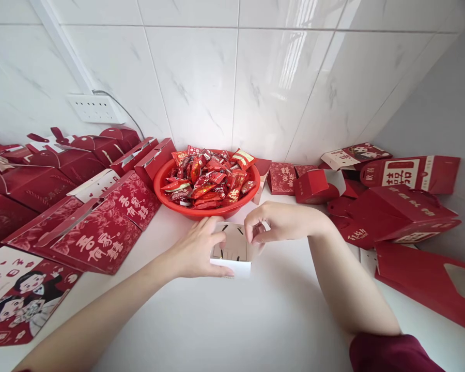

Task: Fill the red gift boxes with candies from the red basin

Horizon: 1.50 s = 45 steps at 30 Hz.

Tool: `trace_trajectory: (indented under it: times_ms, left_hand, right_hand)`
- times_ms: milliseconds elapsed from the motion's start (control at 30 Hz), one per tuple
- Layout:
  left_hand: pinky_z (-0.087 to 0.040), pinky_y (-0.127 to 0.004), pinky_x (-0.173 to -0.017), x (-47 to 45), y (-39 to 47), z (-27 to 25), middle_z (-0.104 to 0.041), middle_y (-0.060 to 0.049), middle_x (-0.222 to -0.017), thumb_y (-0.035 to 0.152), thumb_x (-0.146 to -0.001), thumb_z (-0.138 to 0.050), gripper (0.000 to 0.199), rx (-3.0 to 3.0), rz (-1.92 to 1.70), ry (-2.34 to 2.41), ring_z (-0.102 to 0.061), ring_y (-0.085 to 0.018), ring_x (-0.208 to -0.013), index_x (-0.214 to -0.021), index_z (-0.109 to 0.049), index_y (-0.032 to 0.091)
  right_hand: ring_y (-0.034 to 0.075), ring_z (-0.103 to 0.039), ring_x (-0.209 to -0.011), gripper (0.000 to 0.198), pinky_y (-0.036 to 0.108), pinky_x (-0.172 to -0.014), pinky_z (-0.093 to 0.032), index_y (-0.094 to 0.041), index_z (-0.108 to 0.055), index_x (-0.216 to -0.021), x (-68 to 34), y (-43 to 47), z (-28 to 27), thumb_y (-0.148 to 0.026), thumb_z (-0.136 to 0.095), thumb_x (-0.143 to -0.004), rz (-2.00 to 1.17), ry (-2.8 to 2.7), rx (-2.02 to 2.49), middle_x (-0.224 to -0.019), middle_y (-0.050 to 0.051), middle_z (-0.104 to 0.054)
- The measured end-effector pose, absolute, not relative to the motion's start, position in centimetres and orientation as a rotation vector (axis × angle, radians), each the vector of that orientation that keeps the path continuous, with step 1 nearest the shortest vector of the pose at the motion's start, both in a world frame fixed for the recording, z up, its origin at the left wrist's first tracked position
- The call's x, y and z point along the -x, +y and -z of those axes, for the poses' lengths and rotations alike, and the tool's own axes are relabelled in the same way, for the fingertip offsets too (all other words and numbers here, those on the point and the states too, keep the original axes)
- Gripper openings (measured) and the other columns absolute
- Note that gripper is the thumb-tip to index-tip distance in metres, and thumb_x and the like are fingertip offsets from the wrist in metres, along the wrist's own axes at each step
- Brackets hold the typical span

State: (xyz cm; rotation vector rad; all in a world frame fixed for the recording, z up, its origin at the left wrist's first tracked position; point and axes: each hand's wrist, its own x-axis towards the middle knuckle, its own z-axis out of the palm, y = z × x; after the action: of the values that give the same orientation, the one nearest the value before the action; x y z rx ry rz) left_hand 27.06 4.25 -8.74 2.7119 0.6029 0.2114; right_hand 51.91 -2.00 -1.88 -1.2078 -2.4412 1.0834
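Observation:
A small white paper box [238, 269] with its top open sits on the white tabletop, short dark slits showing on its inner faces. My left hand [201, 248] grips the box from the left, thumb along the near side and fingers at the far left corner. At the right edge of the box, my right hand [269, 223] has its fingers curled in a pinch on the box's side; the fingertips are partly hidden. Just behind the box stands a red plastic basin [213, 211] heaped with wrapped candies [209, 181].
Red patterned gift bags [108, 227] and several red boxes [58, 165] crowd the left side. More red cartons [403, 212] lie jumbled at the right. A socket strip [96, 108] with a cable is on the tiled wall [201, 72] behind.

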Motion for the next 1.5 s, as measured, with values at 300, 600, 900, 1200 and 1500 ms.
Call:
trace_trajectory:
  times_ms: [300,600,900,1200,1500]
  left_hand:
    - [-0.043,-0.049,-0.1,-27.3,4.0,8.9,-0.043,-0.011,-0.135,0.06,-0.064,-0.079,0.052,-2.661,-0.242,0.575,-0.042,-0.034,-0.126,-0.093,-0.063,0.02]
    - [-0.033,-0.055,-0.111,-28.0,4.1,13.1,-0.031,-0.017,-0.146,0.054,-0.065,-0.081,0.089,-2.385,-0.621,0.335,-0.03,-0.037,-0.139,-0.137,-0.039,0.022]
    - [-0.035,-0.055,-0.109,-28.2,5.5,15.7,-0.036,-0.017,-0.139,0.048,-0.064,-0.084,0.105,-2.3,-0.92,0.234,-0.04,-0.037,-0.13,-0.147,-0.026,0.023]
    - [-0.038,-0.056,-0.106,-28.2,4.8,15.3,-0.039,-0.016,-0.133,0.05,-0.066,-0.081,0.101,-2.424,-0.891,0.309,-0.037,-0.036,-0.128,-0.147,-0.027,0.024]
    - [-0.027,-0.061,-0.114,-28.4,3.5,16.0,-0.02,-0.02,-0.15,0.052,-0.068,-0.08,0.116,-2.326,-0.834,0.408,-0.023,-0.041,-0.141,-0.154,-0.007,0.024]
  right_hand:
    - [0.018,-0.059,-0.073,0.019,0.028,-0.06,-0.041,-0.019,-0.058,-0.087,-51.3,-2.9,2.3,-0.036,-0.063,-0.085,-0.578,-2.271,1.769,-0.088,0.005,-0.067]
    - [0.018,-0.061,-0.087,0.027,0.026,-0.069,-0.043,-0.022,-0.054,-0.113,-50.8,-3.7,2.2,-0.014,-0.051,-0.087,-0.823,-2.326,1.599,-0.106,0.004,-0.066]
    - [0.02,-0.056,-0.102,0.042,0.027,-0.079,-0.045,-0.023,-0.058,-0.121,-56.0,-0.8,3.3,-0.027,-0.064,-0.08,-1.077,-2.402,1.473,-0.119,0.004,-0.061]
    - [0.017,-0.064,-0.067,0.033,0.026,-0.06,-0.046,-0.018,-0.064,-0.071,-54.7,-0.6,4.1,-0.046,-0.053,-0.084,-1.25,-2.22,1.94,-0.073,0.005,-0.069]
    - [0.018,-0.065,-0.047,0.019,0.026,-0.053,-0.05,-0.013,-0.06,-0.074,-50.7,-0.2,5.6,-0.026,-0.052,-0.086,-1.366,-2.143,2.116,-0.052,0.006,-0.066]
